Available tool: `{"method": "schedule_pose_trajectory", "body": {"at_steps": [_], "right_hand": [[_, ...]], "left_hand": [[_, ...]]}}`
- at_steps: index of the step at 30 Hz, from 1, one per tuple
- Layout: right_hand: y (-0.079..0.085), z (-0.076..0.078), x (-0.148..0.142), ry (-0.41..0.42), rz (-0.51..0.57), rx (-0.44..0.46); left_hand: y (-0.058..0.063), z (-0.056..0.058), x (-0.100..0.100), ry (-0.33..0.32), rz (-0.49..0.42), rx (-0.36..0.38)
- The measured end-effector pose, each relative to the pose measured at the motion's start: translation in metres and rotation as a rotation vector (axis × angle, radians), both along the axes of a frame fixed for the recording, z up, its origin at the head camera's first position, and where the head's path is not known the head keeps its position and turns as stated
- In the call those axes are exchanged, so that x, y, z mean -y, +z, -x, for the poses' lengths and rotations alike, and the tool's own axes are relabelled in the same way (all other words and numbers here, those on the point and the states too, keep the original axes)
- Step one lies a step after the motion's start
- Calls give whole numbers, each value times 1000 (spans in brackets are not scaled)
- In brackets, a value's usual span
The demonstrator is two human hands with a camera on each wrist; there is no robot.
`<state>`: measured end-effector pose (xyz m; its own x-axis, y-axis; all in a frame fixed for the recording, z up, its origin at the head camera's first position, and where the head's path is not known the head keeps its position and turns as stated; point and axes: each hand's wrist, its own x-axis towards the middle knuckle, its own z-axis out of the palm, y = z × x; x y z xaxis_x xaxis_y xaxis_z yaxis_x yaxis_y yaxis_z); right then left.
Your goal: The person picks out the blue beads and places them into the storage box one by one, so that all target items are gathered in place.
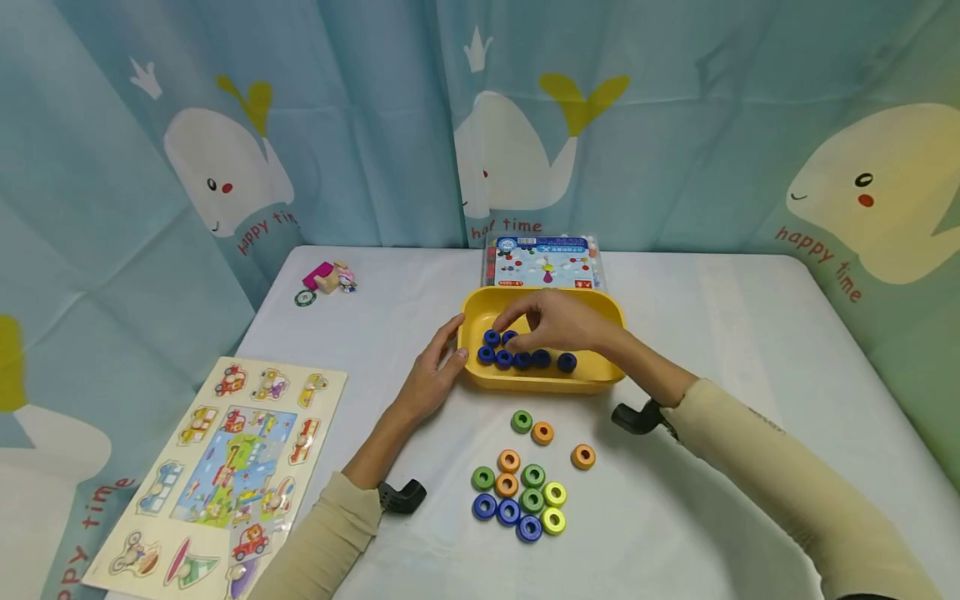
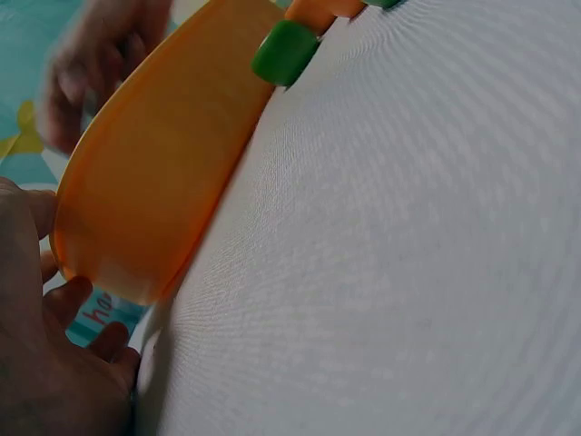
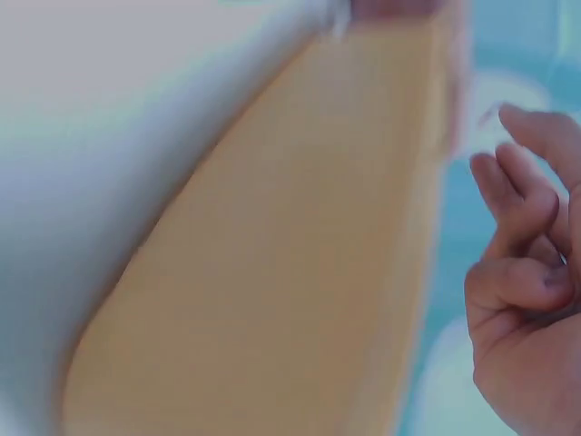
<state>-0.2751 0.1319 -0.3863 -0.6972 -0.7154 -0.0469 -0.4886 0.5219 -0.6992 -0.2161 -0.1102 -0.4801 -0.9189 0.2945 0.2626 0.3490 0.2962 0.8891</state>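
Yellow tray (image 1: 543,383): my left hand (image 1: 432,372) touches nine o'clock end, fingers loose.
Blue rings (image 1: 522,361): right hand (image 1: 557,322) above, fingers parted.
Picking: probably my step; next needs gentle pinch.

One tray (image 1: 542,383); thirteen rings (image 1: 528,537) outside, seven visible inside

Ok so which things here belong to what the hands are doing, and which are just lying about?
In use:
yellow tray, touched by the left hand
blue beads inside it, under the right hand
probably the loose beads in front

Lying about:
puzzle board
labelled case
small toys
round chip
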Motion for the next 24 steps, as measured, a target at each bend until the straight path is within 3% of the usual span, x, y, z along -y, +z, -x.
{"method": "schedule_pose_trajectory", "body": {"at_steps": [2,5,9,12,18,24], "right_hand": [[12,-22,8,89,3,-28],[16,-53,21,267,12,-36],[3,-80,34,496,-3,10],[-12,-92,40,608,-12,67],[-37,-100,45,689,1,97],[-45,-100,49,705,-20,74]], "left_hand": [[1,0,1,-1,-1,-11],[2,-1,2,-4,-6,-24],[2,0,2,-3,-16,-25],[1,1,2,0,-20,-28],[0,2,1,-4,-16,-16],[0,2,1,-9,-19,-14]]}}
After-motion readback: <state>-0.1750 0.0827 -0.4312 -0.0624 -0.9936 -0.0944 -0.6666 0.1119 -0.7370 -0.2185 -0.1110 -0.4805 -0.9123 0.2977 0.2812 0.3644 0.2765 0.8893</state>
